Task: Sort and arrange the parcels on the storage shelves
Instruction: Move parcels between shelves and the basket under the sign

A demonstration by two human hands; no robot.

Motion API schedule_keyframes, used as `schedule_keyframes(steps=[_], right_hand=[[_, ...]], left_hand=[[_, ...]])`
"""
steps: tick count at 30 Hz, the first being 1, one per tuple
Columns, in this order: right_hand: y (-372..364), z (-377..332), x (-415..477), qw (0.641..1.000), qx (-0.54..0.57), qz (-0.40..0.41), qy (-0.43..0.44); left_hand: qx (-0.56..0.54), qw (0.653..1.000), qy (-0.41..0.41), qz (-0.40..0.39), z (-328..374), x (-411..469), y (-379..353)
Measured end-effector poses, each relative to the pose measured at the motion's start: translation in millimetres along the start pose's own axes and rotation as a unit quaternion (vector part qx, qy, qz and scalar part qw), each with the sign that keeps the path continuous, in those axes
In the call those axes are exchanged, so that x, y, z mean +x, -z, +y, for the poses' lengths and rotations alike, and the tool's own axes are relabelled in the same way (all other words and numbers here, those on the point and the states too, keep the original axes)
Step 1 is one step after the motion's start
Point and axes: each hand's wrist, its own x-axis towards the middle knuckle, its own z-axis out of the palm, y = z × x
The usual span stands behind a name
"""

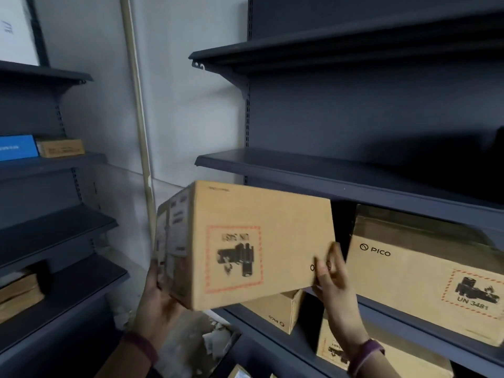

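In the head view, a person held a cardboard parcel in the air with both hands, and it was tilted, its right end lower. Its front face carried a label in a red dashed frame, printed upside down. The left hand gripped the lower left end of this parcel from below, with the thumb up along the end face. The right hand gripped its lower right corner, with the fingers curled on the front face; they were blurred. Just right of the parcel, a larger PICO box stood on a dark shelf. Below the parcel stood a small PICO box, partly hidden behind it. Above the parcel ran a bare shelf board. Far left of the parcel, a blue box stood on another rack.
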Motion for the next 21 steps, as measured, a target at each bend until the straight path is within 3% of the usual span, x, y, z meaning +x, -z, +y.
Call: schedule_keyframes(steps=[3, 5, 7, 10, 12, 14, 17, 21], right_hand=[[-23, 0, -14, 0.995, -0.064, -0.080, 0.002], [-33, 2, -25, 0.993, -0.020, -0.118, -0.005], [-36, 3, -30, 0.989, 0.042, -0.143, -0.018], [-35, 6, -25, 0.982, 0.082, -0.168, -0.027], [-34, 9, -20, 0.981, 0.096, -0.164, -0.029], [-31, 10, -17, 0.980, 0.121, -0.153, -0.027], [-28, 9, -17, 0.980, 0.141, -0.138, -0.024], [-16, 0, -18, 0.979, 0.157, -0.126, -0.041]], left_hand=[[0.039, 0.998, -0.043, 0.011, -3, -1, -3], [0.040, 0.997, -0.058, -0.021, -1, -3, -10], [0.111, 0.989, -0.089, -0.032, 0, -6, -15], [0.327, 0.919, -0.214, -0.045, 1, -14, -16], [0.397, 0.887, -0.231, -0.055, -2, -15, -13], [0.340, 0.911, -0.223, -0.072, -3, -18, -16], [0.190, 0.972, -0.111, -0.084, 3, -20, -19], [0.111, 0.992, -0.025, -0.058, 26, -23, -20]])
